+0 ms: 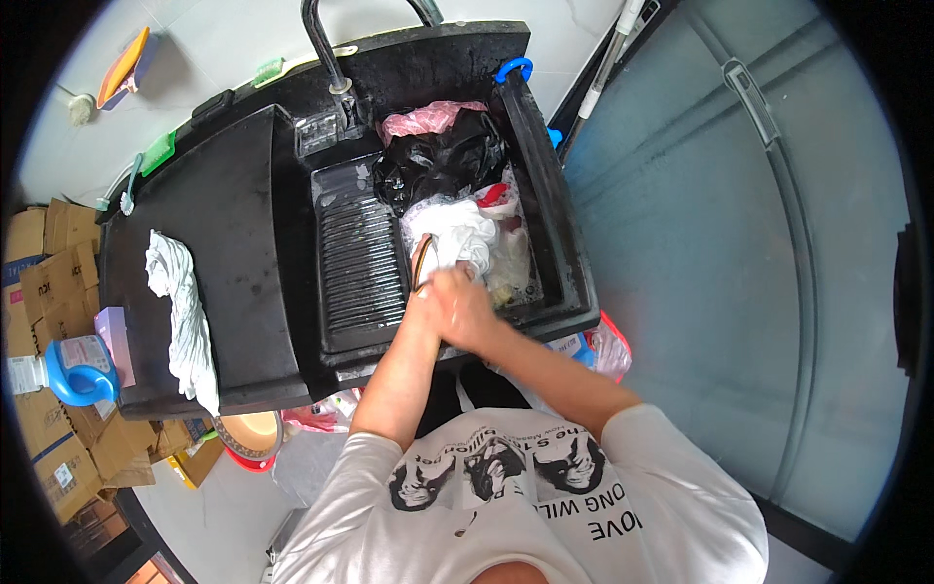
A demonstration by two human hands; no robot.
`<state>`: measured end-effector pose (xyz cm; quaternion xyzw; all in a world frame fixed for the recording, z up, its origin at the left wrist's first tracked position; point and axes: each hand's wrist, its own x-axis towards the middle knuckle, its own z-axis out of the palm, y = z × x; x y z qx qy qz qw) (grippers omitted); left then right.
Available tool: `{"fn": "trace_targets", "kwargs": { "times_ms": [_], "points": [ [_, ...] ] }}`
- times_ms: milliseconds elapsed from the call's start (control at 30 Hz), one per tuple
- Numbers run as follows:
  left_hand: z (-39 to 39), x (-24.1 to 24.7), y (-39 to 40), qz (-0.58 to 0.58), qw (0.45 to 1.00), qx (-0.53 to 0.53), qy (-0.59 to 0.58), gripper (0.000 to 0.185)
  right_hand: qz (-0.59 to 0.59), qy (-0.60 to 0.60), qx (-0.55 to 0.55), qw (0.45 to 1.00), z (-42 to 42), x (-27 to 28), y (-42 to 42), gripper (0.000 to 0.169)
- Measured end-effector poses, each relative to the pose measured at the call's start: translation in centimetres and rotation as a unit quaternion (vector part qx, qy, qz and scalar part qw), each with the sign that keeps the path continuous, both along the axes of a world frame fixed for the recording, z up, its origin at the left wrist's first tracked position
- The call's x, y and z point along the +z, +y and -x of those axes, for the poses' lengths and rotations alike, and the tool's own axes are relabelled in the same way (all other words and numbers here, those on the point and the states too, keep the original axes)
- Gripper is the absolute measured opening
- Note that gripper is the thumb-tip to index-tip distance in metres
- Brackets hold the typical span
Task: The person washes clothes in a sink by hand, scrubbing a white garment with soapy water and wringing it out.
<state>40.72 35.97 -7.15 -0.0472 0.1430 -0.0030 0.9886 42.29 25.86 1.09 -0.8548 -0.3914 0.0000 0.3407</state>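
My left hand (428,271) and my right hand (465,303) are close together over the black laundry sink (365,255), beside its ribbed washboard. White wet cloth (456,230) bunches up at both hands; the fingers are partly hidden and the right hand is blurred. A dark band with a gold edge runs along the left hand. Behind the cloth lie black garments (445,160) and a pink cloth (430,120). Red (492,194) and pale items rest in sudsy water to the right. A twisted white cloth (182,314) lies on the black counter.
A chrome faucet (325,44) rises behind the sink. Green brushes (158,153) line the back edge. A blue detergent bottle (82,370) and cardboard boxes (66,292) stand at the left. A frosted glass door (700,255) is at the right, and a basin (252,434) sits below the counter.
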Motion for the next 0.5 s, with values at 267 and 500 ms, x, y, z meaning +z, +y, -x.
{"fn": "trace_targets", "kwargs": {
  "times_ms": [267,500],
  "points": [
    [-1.6,6.7,-2.2,-0.199,0.971,-0.039,0.125,0.038,0.073,0.085,-0.150,0.982,-7.2,1.5,2.5,0.038],
    [0.5,6.4,-0.5,-0.149,0.986,-0.031,0.069,0.042,0.007,0.056,-0.022,0.998,-0.1,2.3,0.5,0.033]
  ]
}}
